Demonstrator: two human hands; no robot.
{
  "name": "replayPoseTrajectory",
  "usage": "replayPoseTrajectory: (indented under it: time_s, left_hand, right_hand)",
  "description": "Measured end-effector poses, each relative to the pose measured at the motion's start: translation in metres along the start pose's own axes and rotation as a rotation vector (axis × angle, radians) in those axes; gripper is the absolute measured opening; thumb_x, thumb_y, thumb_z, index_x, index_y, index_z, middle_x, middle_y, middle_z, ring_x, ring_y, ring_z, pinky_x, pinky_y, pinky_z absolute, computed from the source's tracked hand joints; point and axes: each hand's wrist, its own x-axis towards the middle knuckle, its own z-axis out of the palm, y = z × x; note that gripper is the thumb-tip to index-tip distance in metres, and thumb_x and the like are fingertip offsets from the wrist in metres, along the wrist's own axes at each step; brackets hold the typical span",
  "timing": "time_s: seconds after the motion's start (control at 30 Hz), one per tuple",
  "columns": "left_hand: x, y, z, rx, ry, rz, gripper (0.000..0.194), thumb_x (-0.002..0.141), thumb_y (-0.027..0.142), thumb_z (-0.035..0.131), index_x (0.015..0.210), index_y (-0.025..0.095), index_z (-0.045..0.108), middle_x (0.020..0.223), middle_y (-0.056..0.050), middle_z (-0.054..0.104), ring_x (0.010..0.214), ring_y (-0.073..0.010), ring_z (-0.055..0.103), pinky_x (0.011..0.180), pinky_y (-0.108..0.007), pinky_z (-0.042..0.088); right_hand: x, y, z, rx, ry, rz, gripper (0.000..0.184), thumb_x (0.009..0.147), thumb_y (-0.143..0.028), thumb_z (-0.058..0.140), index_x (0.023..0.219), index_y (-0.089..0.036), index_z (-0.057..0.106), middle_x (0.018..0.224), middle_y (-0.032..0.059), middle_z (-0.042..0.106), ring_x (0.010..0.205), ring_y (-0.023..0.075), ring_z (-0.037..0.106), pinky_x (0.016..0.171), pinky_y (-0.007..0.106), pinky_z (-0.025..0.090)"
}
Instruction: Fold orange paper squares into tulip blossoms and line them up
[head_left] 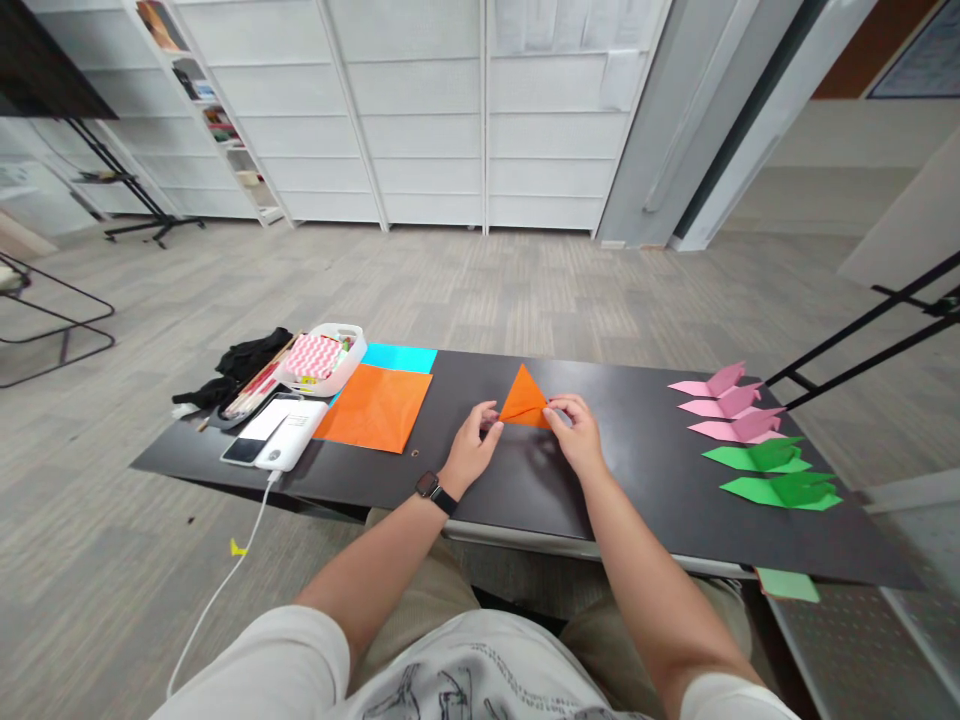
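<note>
A folded triangle of orange origami paper (523, 397) is held just above the dark table, its point facing away from me. My left hand (475, 440) pinches its left corner between thumb and fingers. At the opposite corner my right hand (576, 430) grips the paper the same way. A crease or loose edge runs across the lower part of the triangle. Flat orange sheets (379, 408) lie to the left of my hands, over a blue sheet (401, 358).
Folded pink paper figures (739, 428) and green ones (780, 490) stand in a row on the right of the table (637, 500). At the left are a white box (352, 365), a black cloth (251, 360), a phone (259, 435) and a white power bank (296, 435) with a cable.
</note>
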Motion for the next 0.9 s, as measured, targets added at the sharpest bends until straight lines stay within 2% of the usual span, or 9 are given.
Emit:
replayPoseTrajectory:
  time_s: [0.13, 0.27, 0.47, 0.7, 0.9]
  left_hand:
    - [0.002, -0.005, 0.0, -0.142, -0.032, -0.109, 0.031, 0.105, 0.045, 0.056, 0.123, 0.022, 0.067, 0.109, -0.006, 0.078, 0.097, -0.0203, 0.077, 0.091, -0.034, 0.059]
    - [0.005, -0.01, 0.0, -0.201, 0.002, -0.126, 0.034, 0.102, 0.05, 0.061, 0.111, 0.02, 0.072, 0.1, -0.006, 0.078, 0.091, -0.0192, 0.074, 0.086, -0.031, 0.058]
    - [0.007, -0.015, -0.001, -0.225, 0.011, -0.144, 0.034, 0.099, 0.05, 0.065, 0.107, 0.019, 0.075, 0.093, -0.005, 0.075, 0.085, -0.0179, 0.071, 0.081, -0.029, 0.057]
    - [0.007, -0.02, 0.0, -0.189, -0.007, -0.127, 0.032, 0.1, 0.048, 0.063, 0.108, 0.02, 0.076, 0.096, -0.006, 0.076, 0.088, -0.0187, 0.072, 0.08, -0.029, 0.058]
    - [0.007, -0.021, -0.001, -0.186, -0.031, -0.144, 0.032, 0.101, 0.047, 0.062, 0.112, 0.02, 0.077, 0.099, -0.006, 0.077, 0.09, -0.0183, 0.072, 0.083, -0.029, 0.058]
  right_hand:
    - [-0.009, -0.01, 0.014, 0.0, 0.014, -0.085, 0.015, 0.095, -0.039, 0.069, 0.09, -0.026, 0.074, 0.107, 0.0079, 0.071, 0.105, 0.0253, 0.069, 0.102, 0.045, 0.054]
    - [-0.015, -0.013, 0.012, 0.018, -0.017, -0.127, 0.014, 0.097, -0.038, 0.067, 0.09, -0.026, 0.071, 0.109, 0.0084, 0.072, 0.107, 0.0254, 0.069, 0.102, 0.046, 0.055]
    - [-0.016, -0.01, 0.009, 0.03, -0.055, -0.152, 0.012, 0.097, -0.037, 0.068, 0.102, -0.027, 0.072, 0.114, 0.0093, 0.071, 0.111, 0.0262, 0.068, 0.103, 0.048, 0.056]
    - [-0.016, -0.004, 0.009, 0.025, -0.07, -0.154, 0.015, 0.095, -0.036, 0.071, 0.107, -0.028, 0.073, 0.111, 0.0075, 0.07, 0.107, 0.0256, 0.068, 0.099, 0.046, 0.057]
    - [-0.016, -0.001, 0.007, 0.022, -0.085, -0.164, 0.008, 0.095, -0.036, 0.07, 0.096, -0.028, 0.072, 0.107, 0.0066, 0.07, 0.105, 0.0252, 0.068, 0.1, 0.046, 0.055]
